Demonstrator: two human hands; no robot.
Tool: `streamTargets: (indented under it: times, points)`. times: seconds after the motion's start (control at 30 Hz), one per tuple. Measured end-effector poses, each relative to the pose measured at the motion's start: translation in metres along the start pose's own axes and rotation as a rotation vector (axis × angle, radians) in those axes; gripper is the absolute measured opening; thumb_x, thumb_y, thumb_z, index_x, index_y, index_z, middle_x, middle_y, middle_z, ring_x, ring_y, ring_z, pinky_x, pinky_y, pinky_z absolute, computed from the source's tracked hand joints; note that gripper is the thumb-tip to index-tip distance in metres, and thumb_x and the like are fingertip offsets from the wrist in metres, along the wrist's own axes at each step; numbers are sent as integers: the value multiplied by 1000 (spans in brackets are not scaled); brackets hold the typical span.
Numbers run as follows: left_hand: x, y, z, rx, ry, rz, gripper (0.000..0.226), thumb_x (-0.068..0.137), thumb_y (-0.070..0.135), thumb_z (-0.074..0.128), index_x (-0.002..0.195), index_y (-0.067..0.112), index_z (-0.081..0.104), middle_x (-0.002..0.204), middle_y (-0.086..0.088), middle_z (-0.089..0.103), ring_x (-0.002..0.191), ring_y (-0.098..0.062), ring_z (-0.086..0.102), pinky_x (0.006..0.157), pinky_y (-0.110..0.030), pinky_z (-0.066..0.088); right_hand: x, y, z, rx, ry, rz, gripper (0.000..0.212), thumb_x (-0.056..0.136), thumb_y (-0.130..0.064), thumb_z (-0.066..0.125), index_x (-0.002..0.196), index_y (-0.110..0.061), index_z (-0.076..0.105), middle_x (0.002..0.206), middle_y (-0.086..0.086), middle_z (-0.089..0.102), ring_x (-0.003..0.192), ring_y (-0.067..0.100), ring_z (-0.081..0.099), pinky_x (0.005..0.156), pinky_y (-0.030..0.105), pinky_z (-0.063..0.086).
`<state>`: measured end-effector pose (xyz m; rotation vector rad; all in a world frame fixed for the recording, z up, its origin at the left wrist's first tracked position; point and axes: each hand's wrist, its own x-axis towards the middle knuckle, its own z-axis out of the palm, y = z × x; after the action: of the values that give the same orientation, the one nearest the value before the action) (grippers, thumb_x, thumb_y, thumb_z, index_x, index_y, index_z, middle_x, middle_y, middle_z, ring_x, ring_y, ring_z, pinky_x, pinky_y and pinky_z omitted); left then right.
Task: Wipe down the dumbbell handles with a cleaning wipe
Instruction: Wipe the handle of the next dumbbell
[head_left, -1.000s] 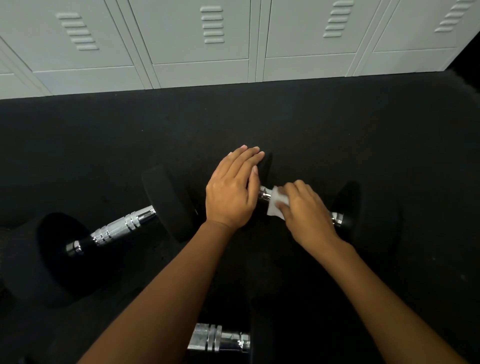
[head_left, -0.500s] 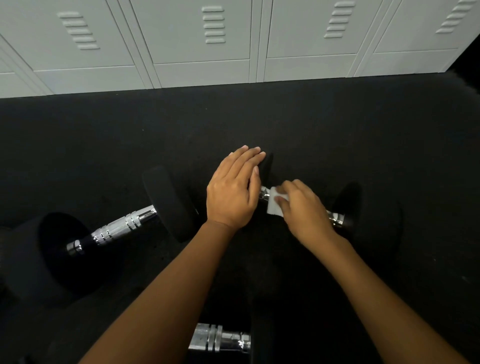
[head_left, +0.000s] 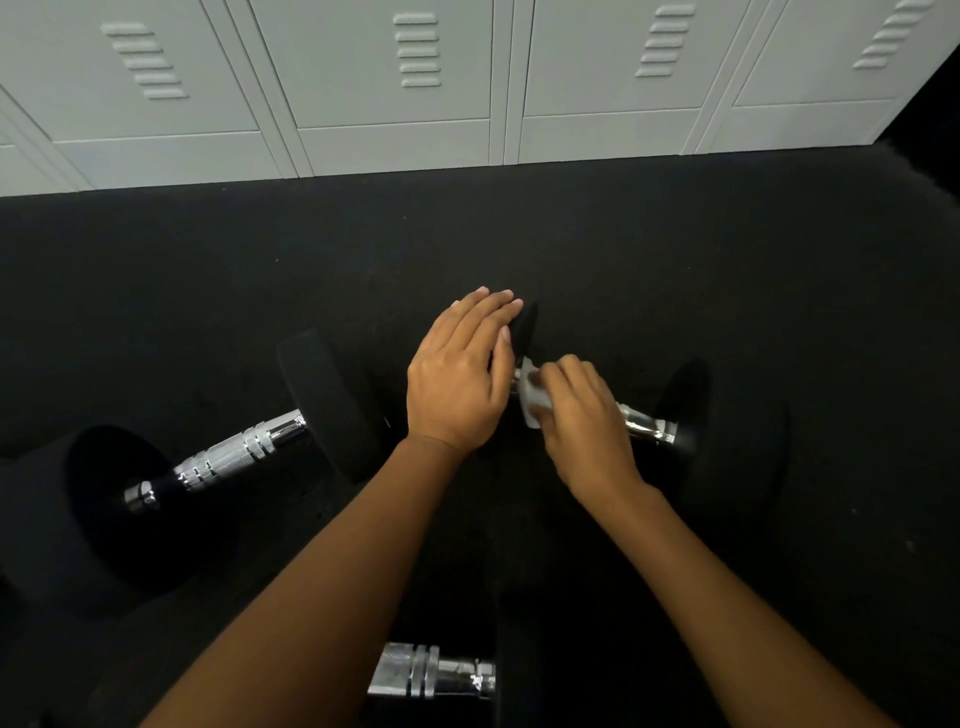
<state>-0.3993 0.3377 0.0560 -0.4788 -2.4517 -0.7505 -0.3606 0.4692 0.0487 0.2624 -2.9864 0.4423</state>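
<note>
The left hand (head_left: 457, 379) lies flat on a dumbbell's weight (head_left: 524, 332). The right hand (head_left: 587, 426) clasps a wipe (head_left: 532, 397) around the handle (head_left: 641, 421).

Your white wipe (head_left: 532, 399) sits bunched under your right fingers (head_left: 563, 382), pressed around the chrome handle (head_left: 643, 422) of the dumbbell (head_left: 727, 431) lying on its side. Bare chrome shows just past your knuckles, toward the right black head. Your left fingers (head_left: 488, 317) lie flat on the other head. A second dumbbell (head_left: 234, 452) lies tilted well left of your left fingers, its ringed handle uncovered. A third handle (head_left: 431, 670) lies nearer you, between your forearms.
</note>
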Motion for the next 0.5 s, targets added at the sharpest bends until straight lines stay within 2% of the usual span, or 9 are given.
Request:
streamTargets:
  times: [0.17,0.3,0.4,0.5]
  points:
    - [-1,1,-2,7,0,1,38,97,23,32,122,11,60,127,-3,60,127,-14,46,108,-35,35,-17,9,-2,23,118,74,36,64,6,74,95,-7,61,93,9,56,83,23,55,74,32,47]
    - [1,6,-5,83,-45,15,39,98,23,30,123,11,58,129,-4,58,128,-16,45,112,-34,26,-16,7,-5,56,81,130,37,72,2,70,105,-8,58,104,9,54,94,22,52,83,31,44]
    - [2,8,-10,280,-110,134,37,96,21,37,125,8,56,133,-8,54,131,-22,42,114,-39,16,-17,9,-11,94,36,119,41,77,0,67,115,-10,56,113,5,54,105,19,49,92,27,38]
    - [-7,20,-14,464,-314,374,43,85,23,59,125,8,56,136,-10,52,134,-29,37,114,-46,10,-16,13,-22,90,-21,72,39,83,-2,60,120,-14,54,118,1,54,113,16,46,94,21,31]
